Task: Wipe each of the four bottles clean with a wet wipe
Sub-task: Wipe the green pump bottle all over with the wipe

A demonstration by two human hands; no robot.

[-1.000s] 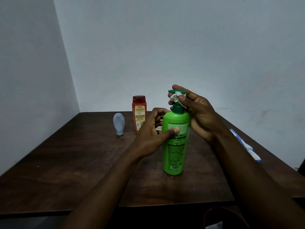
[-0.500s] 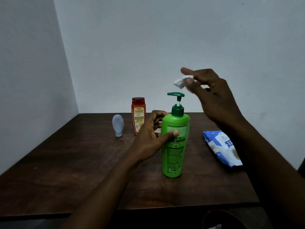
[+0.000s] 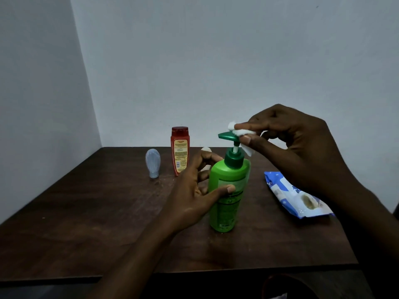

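The green bottle (image 3: 226, 190) stands about in the middle of the counter (image 3: 86, 223), upright or nearly so. The left hand (image 3: 194, 190) grips its body, with the thumb across the label and the fingers curled round the back. The right hand (image 3: 298, 143) pinches a small crumpled wipe (image 3: 241, 132) between thumb and forefinger, and the wipe touches the pump head (image 3: 228, 137).

The main danger, I think, is the pump itself. The head looks raised, so if the right hand pushes down while rubbing, liquid may come out of the nozzle onto the counter or the left hand. The bottle is also tall and narrow, so a sideways pull at the top could tip it if the left hand loosens its grip. The wipe is folded very small and could slip out of the fingers.

The pack of wipes (image 3: 295, 195) lies near the right edge, just beside the right forearm, and a careless arm could push it off. The red bottle (image 3: 179, 149) and the small grey bottle (image 3: 152, 162) stand near the far edge, well apart from the work. Something pale (image 3: 206, 149) shows behind the left hand, but I cannot tell if it is the fourth bottle.
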